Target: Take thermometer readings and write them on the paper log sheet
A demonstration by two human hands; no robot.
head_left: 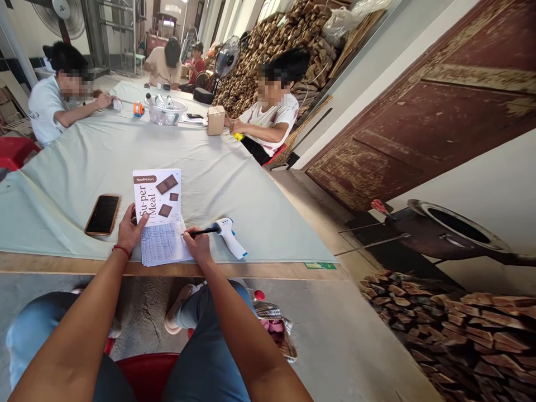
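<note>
A notebook (167, 245) lies near the front edge of the table, its lower page covered in small handwriting. Its cover (161, 192), printed "Su-per Meal" with brown squares, is flipped up toward the far side. At the left edge of the notebook, my left hand (130, 228) grips it, thumb on top. My right hand (197, 245) is closed around a black pen (207, 230) at the page's right side; the tip is too small to make out. Just right of that hand rests a white and blue infrared thermometer (229, 237). A dark-screened phone (103, 215) lies left of my left hand.
Farther along the cloth-covered table (104, 151) stand a clear plastic basket (166, 113) with bottles, an orange round item (138, 109) and a cardboard box (216, 120). People sit at both sides and the far end. Split firewood (460, 329) is stacked at the right.
</note>
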